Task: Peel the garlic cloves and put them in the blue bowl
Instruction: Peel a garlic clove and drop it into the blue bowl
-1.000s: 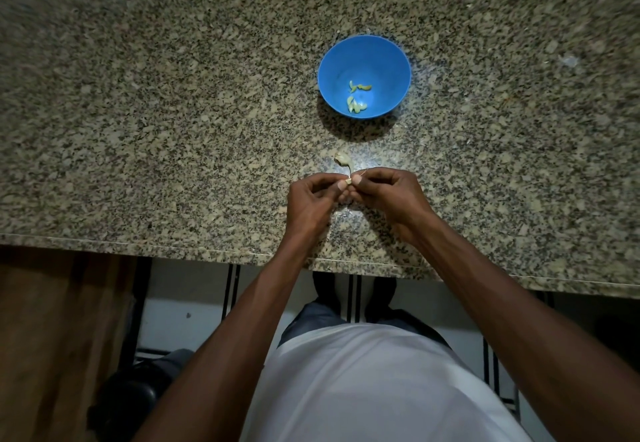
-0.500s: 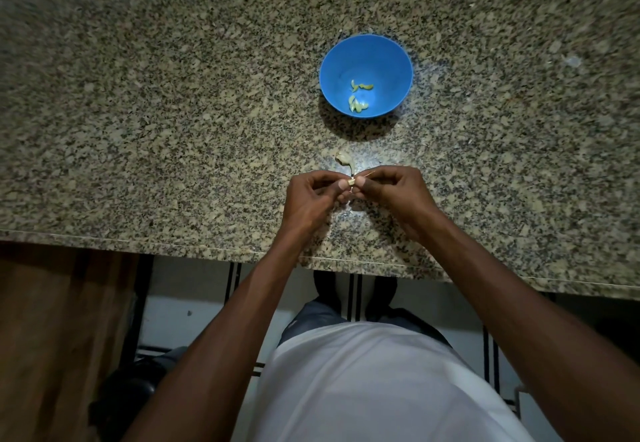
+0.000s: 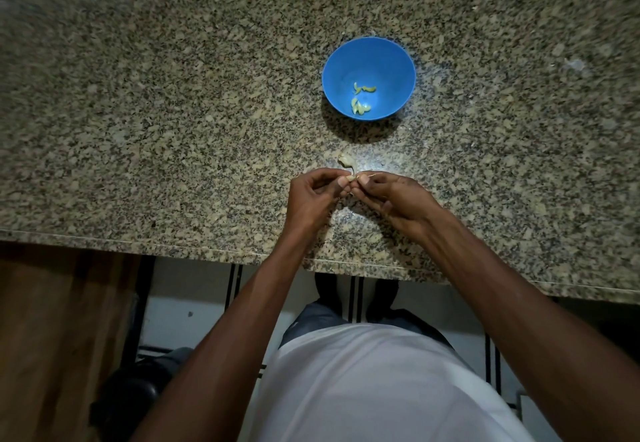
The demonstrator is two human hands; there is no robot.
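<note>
A small garlic clove sits pinched between the fingertips of both hands, just above the counter near its front edge. The left hand curls its fingers and thumb round the clove from 9 o'clock; the right hand pinches it from 3 o'clock, with a thin strand of skin sticking out past its fingertips toward 3 o'clock. The two hands meet at their tips, knuckles bent. Just beyond the clove at 12 o'clock a pale scrap of garlic skin lies on the counter, close to the fingers but apart from them. Farther off at 12 o'clock stands the blue bowl, well apart from the hands, with a few peeled cloves lying on its floor. The counter is speckled granite; at 6 o'clock from the hands, below its edge, show a white shirt and a tiled floor
</note>
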